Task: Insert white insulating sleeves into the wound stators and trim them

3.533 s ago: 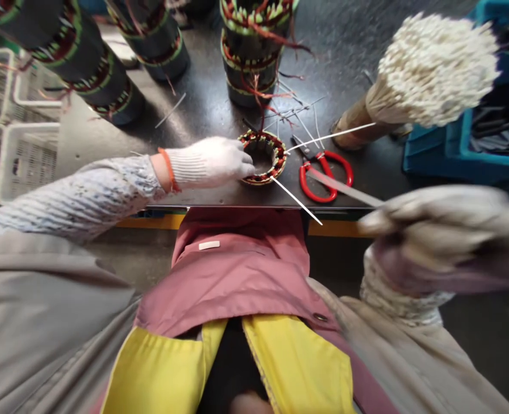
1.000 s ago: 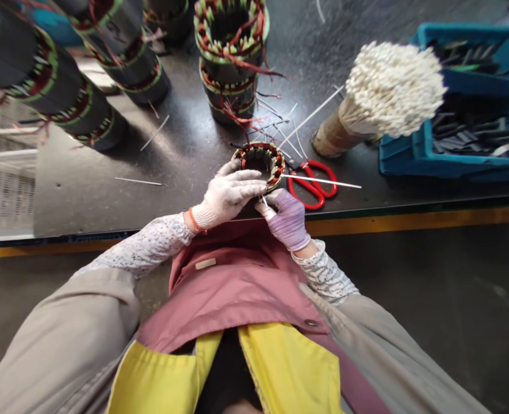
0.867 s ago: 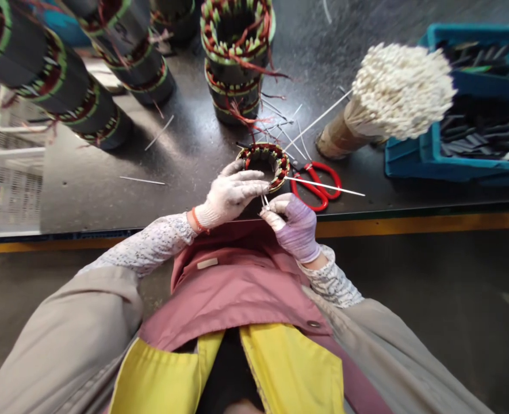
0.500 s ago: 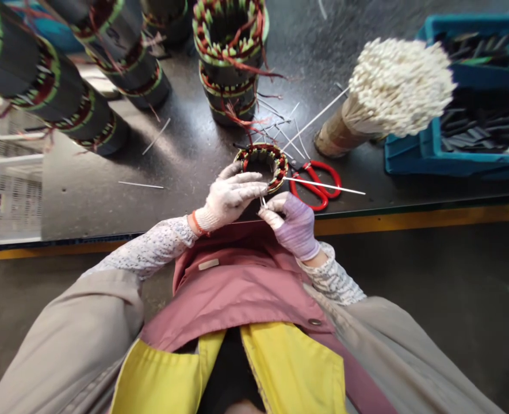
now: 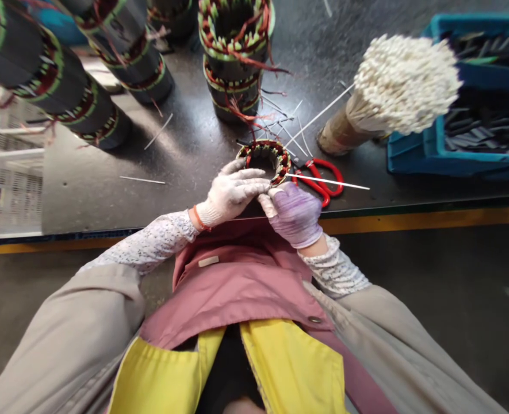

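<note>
My left hand [image 5: 232, 192], in a white knit glove, is shut on a small wound stator ring [image 5: 265, 150] with red and green windings, gripping its near side. My right hand [image 5: 293, 213], in a purple glove, is curled against the ring's lower right rim. Anything between its fingers is hidden. A long thin white stick [image 5: 329, 181] runs from the ring to the right, across red-handled scissors [image 5: 318, 181] lying on the bench.
Just past the ring stands a stack of wound stators [image 5: 232, 63], with loose wires and white sticks around it. Large stators [image 5: 64, 75] lie at the left, beside white crates [image 5: 12, 195]. A bundle of white-tipped sticks [image 5: 405, 86] leans near a blue bin [image 5: 452, 161]. The bench edge [image 5: 409, 213] runs below.
My right hand has closed in against the ring, and the short white stick seen between its fingers no longer shows. The long stick and the scissors have shifted little.
</note>
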`<state>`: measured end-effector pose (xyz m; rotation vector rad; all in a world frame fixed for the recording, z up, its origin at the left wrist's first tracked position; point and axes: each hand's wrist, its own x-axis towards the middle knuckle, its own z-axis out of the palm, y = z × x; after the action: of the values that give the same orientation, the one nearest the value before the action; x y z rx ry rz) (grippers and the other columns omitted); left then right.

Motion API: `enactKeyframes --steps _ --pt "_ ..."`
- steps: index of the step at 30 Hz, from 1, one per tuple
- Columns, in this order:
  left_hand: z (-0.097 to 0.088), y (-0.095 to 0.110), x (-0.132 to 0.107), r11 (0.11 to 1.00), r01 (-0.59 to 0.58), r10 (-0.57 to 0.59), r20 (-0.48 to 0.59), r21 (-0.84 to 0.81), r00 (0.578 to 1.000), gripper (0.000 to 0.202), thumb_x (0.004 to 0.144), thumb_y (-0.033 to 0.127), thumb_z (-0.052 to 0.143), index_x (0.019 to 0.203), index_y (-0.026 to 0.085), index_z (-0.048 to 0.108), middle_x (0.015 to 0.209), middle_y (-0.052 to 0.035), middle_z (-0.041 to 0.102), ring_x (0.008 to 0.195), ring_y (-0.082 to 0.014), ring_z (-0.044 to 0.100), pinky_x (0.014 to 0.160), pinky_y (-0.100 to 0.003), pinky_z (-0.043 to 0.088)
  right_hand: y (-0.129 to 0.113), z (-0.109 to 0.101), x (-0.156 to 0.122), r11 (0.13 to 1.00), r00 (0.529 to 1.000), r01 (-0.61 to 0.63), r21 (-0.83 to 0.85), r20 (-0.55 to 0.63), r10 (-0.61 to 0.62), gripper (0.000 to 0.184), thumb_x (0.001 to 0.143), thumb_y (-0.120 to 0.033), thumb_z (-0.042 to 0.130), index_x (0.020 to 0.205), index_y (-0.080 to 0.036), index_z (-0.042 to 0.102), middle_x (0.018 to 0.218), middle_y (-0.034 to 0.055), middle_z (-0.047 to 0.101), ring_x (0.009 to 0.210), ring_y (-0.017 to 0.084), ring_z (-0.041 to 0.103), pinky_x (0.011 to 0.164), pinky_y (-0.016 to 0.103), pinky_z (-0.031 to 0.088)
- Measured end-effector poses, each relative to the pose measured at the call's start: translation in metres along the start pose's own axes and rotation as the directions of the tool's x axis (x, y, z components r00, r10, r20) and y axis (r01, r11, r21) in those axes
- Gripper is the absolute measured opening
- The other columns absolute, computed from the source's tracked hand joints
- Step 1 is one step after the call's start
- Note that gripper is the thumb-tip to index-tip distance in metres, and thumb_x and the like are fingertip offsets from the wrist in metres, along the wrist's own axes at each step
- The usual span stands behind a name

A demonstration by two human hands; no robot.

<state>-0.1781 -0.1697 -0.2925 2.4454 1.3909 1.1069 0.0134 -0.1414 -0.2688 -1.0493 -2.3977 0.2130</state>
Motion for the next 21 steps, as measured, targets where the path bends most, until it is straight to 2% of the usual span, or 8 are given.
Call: enactKeyframes --steps 2,6,8,10,12,16,18,21 --pt "-0.003 0.002 0.002 1.000 0.023 -0.023 0.010 -0.001 1.000 0.028 0.104 0.035 0.047 0.109 0.028 0.074 0.110 -0.0023 0.079 0.116 -0.0164 0.070 0.117 -0.045 0.040 -0.001 -0.016 0.001 0.993 0.992 0.110 -0.049 0.068 -0.107 0.034 0.097 -0.038 0.051 0.076 -0.017 0.068 0.074 0.0107 0.067 0.062 0.017 0.053 0.057 0.032 0.033" --pt "-0.013 0.009 0.009 0.994 0.099 -0.102 0.073 0.040 0.992 0.028 0.102 0.036 0.051 0.117 0.025 0.073 0.114 -0.0041 0.078 0.113 -0.0165 0.071 0.116 -0.042 0.042 -0.002 -0.052 -0.019 0.945 0.939 0.300 0.129 0.135 -0.316 0.029 0.094 -0.036 0.055 0.070 -0.022 0.064 0.065 0.0059 0.063 0.056 0.015 0.050 0.052 0.032 0.032" --pt "-0.018 0.011 0.012 0.994 0.073 -0.082 0.114 0.079 0.990 0.029 0.101 0.032 0.052 0.123 0.026 0.071 0.126 -0.0049 0.073 0.118 -0.0170 0.069 0.115 -0.040 0.044 -0.001 -0.060 -0.028 0.948 0.978 0.167 0.272 0.073 -0.194 0.025 0.092 -0.038 0.057 0.074 -0.024 0.065 0.074 0.0064 0.068 0.062 0.016 0.057 0.054 0.032 0.040" --pt "-0.023 0.011 0.015 0.992 -0.008 -0.018 0.201 0.127 0.979 0.029 0.101 0.027 0.052 0.123 0.029 0.071 0.136 -0.0030 0.068 0.121 -0.0171 0.066 0.113 -0.039 0.045 -0.002 -0.055 -0.024 0.885 0.998 -0.056 0.462 0.023 0.051 0.029 0.094 -0.045 0.053 0.077 -0.024 0.066 0.081 0.0074 0.070 0.066 0.018 0.062 0.056 0.033 0.048" --pt "-0.025 0.009 0.016 0.984 -0.061 0.013 0.273 0.168 0.962 0.030 0.101 0.023 0.050 0.118 0.031 0.074 0.136 -0.0007 0.068 0.120 -0.0168 0.066 0.113 -0.037 0.046 -0.004 -0.038 0.000 0.729 0.971 -0.222 0.647 0.074 0.229 0.042 0.097 -0.054 0.044 0.076 -0.023 0.062 0.076 0.0071 0.067 0.059 0.017 0.060 0.050 0.032 0.049" --pt "-0.030 0.012 0.020 0.978 0.007 -0.072 0.311 0.207 0.948 0.028 0.100 0.025 0.051 0.112 0.027 0.076 0.125 -0.0017 0.074 0.115 -0.0189 0.067 0.113 -0.039 0.046 -0.010 -0.002 0.074 0.398 0.912 -0.389 0.831 0.287 0.292 0.050 0.101 -0.055 0.032 0.066 -0.023 0.048 0.064 0.0037 0.056 0.042 0.010 0.043 0.037 0.028 0.041" --pt "-0.035 0.018 0.023 0.977 0.050 -0.118 0.337 0.206 0.934 0.026 0.098 0.026 0.053 0.109 0.023 0.076 0.123 -0.0053 0.074 0.113 -0.0215 0.068 0.108 -0.040 0.050 -0.012 -0.002 0.092 0.411 0.913 -0.380 0.828 0.266 0.308 0.047 0.101 -0.054 0.037 0.072 -0.021 0.053 0.069 0.0042 0.060 0.049 0.011 0.051 0.043 0.027 0.046" --pt "-0.044 0.029 0.023 0.973 0.057 -0.130 0.331 0.222 0.935 0.032 0.093 0.029 0.063 0.123 0.019 0.070 0.136 -0.0117 0.066 0.125 -0.0287 0.062 0.113 -0.050 0.045 0.006 -0.029 0.070 0.649 0.943 -0.258 0.716 0.039 0.332 0.044 0.103 -0.054 0.033 0.104 -0.021 0.061 0.098 0.0089 0.069 0.079 0.018 0.068 0.063 0.032 0.057"
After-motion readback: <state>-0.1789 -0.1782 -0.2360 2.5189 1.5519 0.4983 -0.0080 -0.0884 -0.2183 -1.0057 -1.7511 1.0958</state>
